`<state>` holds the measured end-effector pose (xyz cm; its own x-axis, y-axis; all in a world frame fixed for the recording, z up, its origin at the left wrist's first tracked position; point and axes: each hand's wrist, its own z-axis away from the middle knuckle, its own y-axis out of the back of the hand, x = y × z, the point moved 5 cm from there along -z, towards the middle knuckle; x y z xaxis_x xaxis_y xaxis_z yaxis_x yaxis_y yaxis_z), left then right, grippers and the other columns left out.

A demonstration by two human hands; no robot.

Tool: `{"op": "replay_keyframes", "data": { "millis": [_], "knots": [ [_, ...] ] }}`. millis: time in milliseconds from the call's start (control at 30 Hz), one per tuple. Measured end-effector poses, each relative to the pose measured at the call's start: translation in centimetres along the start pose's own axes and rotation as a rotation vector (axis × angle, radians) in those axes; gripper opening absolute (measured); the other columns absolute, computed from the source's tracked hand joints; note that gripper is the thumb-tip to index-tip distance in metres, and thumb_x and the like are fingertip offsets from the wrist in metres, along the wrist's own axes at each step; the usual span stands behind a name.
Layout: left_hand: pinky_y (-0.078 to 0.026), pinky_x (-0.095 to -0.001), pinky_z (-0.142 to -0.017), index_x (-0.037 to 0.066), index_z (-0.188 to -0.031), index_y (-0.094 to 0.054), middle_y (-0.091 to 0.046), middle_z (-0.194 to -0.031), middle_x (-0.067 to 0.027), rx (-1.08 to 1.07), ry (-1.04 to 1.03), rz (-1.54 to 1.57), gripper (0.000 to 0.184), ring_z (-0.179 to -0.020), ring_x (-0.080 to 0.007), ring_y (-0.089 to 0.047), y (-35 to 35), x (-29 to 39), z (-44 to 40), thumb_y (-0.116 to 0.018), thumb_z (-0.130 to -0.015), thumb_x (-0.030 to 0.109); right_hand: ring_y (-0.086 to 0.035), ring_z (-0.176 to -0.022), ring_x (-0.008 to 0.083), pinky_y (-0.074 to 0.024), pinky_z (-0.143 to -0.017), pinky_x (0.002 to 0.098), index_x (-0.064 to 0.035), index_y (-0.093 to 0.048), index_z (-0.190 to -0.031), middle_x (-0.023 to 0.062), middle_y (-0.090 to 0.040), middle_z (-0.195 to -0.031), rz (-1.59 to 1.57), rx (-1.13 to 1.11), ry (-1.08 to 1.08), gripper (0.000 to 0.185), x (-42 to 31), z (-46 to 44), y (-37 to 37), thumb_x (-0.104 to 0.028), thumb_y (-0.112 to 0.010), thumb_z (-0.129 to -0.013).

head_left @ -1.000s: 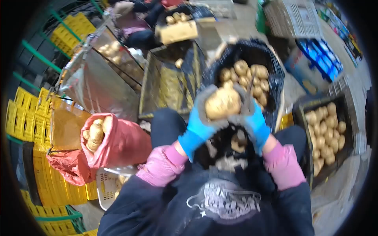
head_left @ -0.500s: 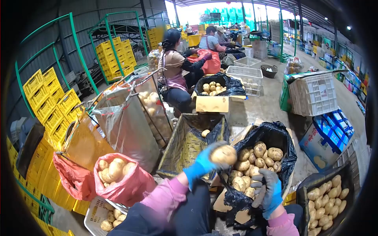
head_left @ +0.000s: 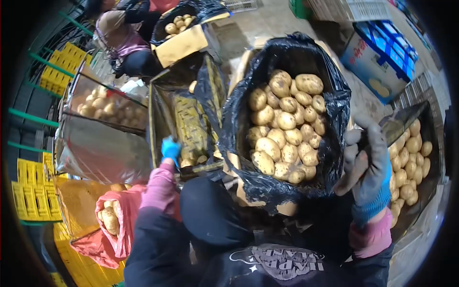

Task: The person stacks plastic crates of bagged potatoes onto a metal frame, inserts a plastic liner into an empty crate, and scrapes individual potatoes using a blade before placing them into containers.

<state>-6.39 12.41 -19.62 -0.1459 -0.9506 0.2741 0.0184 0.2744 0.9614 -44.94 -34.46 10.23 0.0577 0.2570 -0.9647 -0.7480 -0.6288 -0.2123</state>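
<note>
My left hand [head_left: 170,149], in a blue glove, is over the near left part of a worn crate [head_left: 189,115] with a few potatoes in it. Its fingers are bunched and small in view, and no potato shows in them. My right hand [head_left: 366,165], gloved in grey and blue, is held with its fingers apart and nothing in them. It is beside the right edge of a black plastic liner [head_left: 234,110]. Many potatoes [head_left: 287,121] fill the lined carton between my hands.
Left of me stands a pink sack [head_left: 126,215] with potatoes, near a clear bag [head_left: 105,148]. A dark-lined box of potatoes [head_left: 406,162] is at the right, behind it a blue printed carton [head_left: 377,62]. Ahead, a person [head_left: 129,48] sits by another carton [head_left: 181,45].
The view has tipped downward. My left hand, which held a potato above the crate, is now lower left with no potato visible. My right hand has shifted right of the liner, fingers spread.
</note>
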Motion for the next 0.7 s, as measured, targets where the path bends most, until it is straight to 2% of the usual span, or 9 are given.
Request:
{"op": "replay_keyframes", "data": {
  "millis": [33,67,100,267,367,500,600,667,700],
  "knots": [
    [-0.051,-0.0436,-0.08,0.003,-0.084,-0.067,-0.065,-0.096,-0.0234,0.305,-0.246,0.072,0.029,-0.088,-0.0416,-0.062,3.5,4.7,-0.7,-0.078,-0.074,0.028,-0.046,-0.059,0.0023,-0.0388,-0.047,0.0155,-0.0014,-0.046,-0.132,0.0002,-0.058,-0.091,0.169,-0.077,0.156,0.041,-0.1,0.3,0.6,-0.03,-0.04,-0.104],
    [-0.05,-0.0405,-0.08,0.0,-0.077,-0.064,-0.064,-0.099,-0.0211,0.271,-0.418,0.172,0.023,-0.089,-0.0397,-0.06,7.7,11.8,-0.9,-0.073,-0.082,0.022,-0.046,-0.059,0.0023,-0.0388,-0.047,0.0155,-0.0014,-0.046,-0.132,0.0002,-0.058,-0.091,0.167,-0.064,0.14,0.041,0.1,0.3,1.2,-0.03,-0.04,-0.104],
    [-0.049,-0.0362,-0.082,-0.002,-0.085,-0.065,-0.065,-0.096,-0.0156,0.445,-0.709,0.27,0.01,-0.09,-0.0296,-0.063,12.3,20.5,1.5,-0.068,-0.086,0.007,-0.046,-0.057,0.0031,-0.0392,-0.045,0.0159,-0.0013,-0.042,-0.135,0.0012,-0.059,-0.09,0.017,-0.063,0.104,0.044,-0.1,0.4,1.4,-0.032,-0.037,-0.104],
    [-0.05,-0.0431,-0.086,0.004,-0.099,-0.064,-0.062,-0.112,-0.0168,0.102,-1.409,0.237,0.028,-0.102,-0.0384,-0.06,9.9,44.0,5.0,-0.072,-0.073,0.008,-0.049,-0.053,0.0089,-0.043,-0.041,0.0212,0.0014,-0.035,-0.139,0.0075,-0.063,-0.087,-0.286,0.015,0.003,0.059,-0.4,-0.6,1.4,-0.046,-0.026,-0.104],
    [-0.037,-0.0487,-0.106,0.017,-0.134,-0.052,-0.039,-0.147,-0.0151,-0.098,-1.243,-0.245,0.07,-0.134,-0.0365,-0.038,-1.5,49.1,2.5,-0.075,-0.068,0.012,-0.052,-0.055,0.0111,-0.0446,-0.045,0.0224,0.0034,-0.04,-0.133,0.007,-0.06,-0.08,-0.252,0.019,-0.116,0.067,0.4,-0.5,2.0,-0.055,-0.035,-0.101],
    [-0.043,-0.047,-0.103,0.022,-0.136,-0.052,-0.036,-0.149,-0.0198,-0.359,-1.023,-0.564,0.073,-0.13,-0.0394,-0.044,-8.4,51.2,-0.2,-0.079,-0.069,0.02,-0.057,-0.063,0.0126,-0.0468,-0.049,0.0254,0.0022,-0.049,-0.124,0.0058,-0.06,-0.081,-0.203,0.014,-0.089,0.06,1.5,-1.0,3.0,-0.052,-0.04,-0.101],
    [-0.049,-0.0388,-0.097,0.012,-0.137,-0.049,-0.05,-0.134,-0.0242,-0.484,-0.691,0.046,0.071,-0.118,-0.036,-0.056,-6.0,49.7,-0.5,-0.08,-0.076,0.028,-0.061,-0.076,0.0139,-0.0498,-0.06,0.0244,0.0017,-0.053,-0.119,0.0068,-0.064,-0.089,-0.228,-0.008,-0.127,0.047,1.4,-0.7,3.8,-0.041,-0.047,-0.102],
    [-0.055,-0.0349,-0.087,0.002,-0.133,-0.048,-0.061,-0.117,-0.0105,-0.976,-0.424,0.955,0.062,-0.102,-0.02,-0.063,-1.9,48.6,2.9,-0.074,-0.084,0.031,-0.06,-0.082,0.0155,-0.0502,-0.07,0.0269,-0.0003,-0.05,-0.121,0.0089,-0.06,-0.102,-0.487,-0.059,-0.085,0.039,2.1,-0.9,3.7,-0.033,-0.049,-0.1],
    [-0.056,-0.0372,-0.086,0.004,-0.133,-0.048,-0.063,-0.114,-0.012,-1.047,-0.282,1.216,0.055,-0.104,-0.0212,-0.063,2.6,48.4,6.2,-0.066,-0.09,0.033,-0.058,-0.08,0.0132,-0.0489,-0.067,0.0257,0.0004,-0.049,-0.124,0.0081,-0.059,-0.107,-0.354,-0.143,-0.115,0.039,2.4,-1.1,3.9,-0.03,-0.05,-0.1]
  ]
}}
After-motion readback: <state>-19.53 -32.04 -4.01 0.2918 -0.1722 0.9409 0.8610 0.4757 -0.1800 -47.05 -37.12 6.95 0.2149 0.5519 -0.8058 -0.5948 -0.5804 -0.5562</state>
